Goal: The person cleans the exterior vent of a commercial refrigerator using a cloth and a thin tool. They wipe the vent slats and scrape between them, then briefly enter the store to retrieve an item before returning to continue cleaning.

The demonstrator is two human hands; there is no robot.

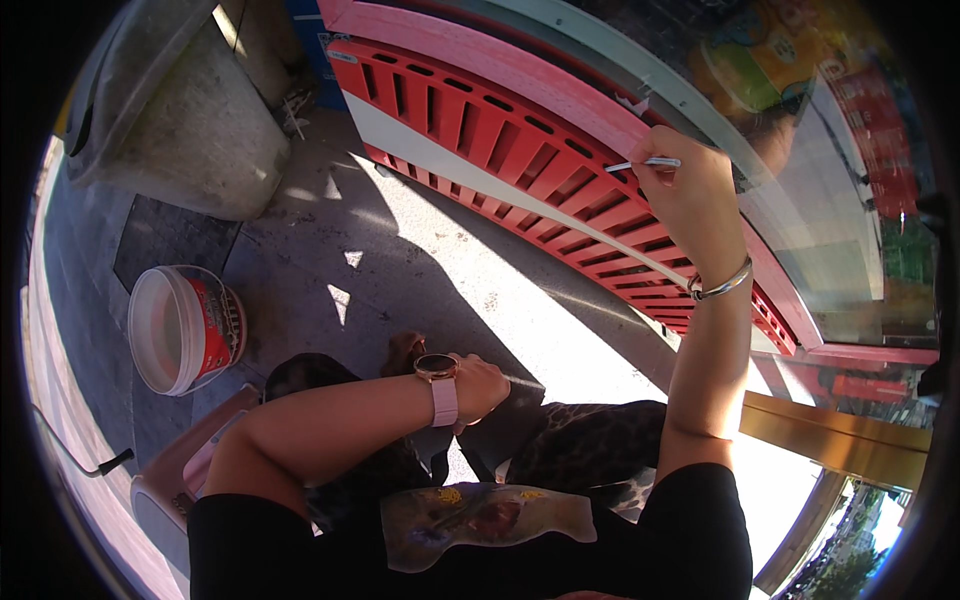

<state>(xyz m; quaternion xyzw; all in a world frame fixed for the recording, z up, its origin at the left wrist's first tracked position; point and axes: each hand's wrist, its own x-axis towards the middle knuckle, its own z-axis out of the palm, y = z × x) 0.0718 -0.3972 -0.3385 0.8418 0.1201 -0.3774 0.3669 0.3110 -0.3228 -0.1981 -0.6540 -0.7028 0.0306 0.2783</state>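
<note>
Between the thumb and fingers of my right hand (679,191) is a slim light-coloured stick-like tool (651,163); its exact kind is not clear. It lies across the pink frame (555,90) of a glass door or window, over the edge of a red slotted panel (517,150). A torn white scrap (634,103) sticks up from the frame just beyond this hand. My left hand (480,386) is low in front of my lap, wearing a watch with a pink strap (444,401). Its fingers curl under and are mostly hidden.
A white plastic bucket (169,330) with a red label stands at left. Behind it is a large grimy grey bin (202,127). Part of a pink plastic stool (169,472) shows beside me. Glass (810,195) rises close on the right. Sunlight stripes the floor (322,247).
</note>
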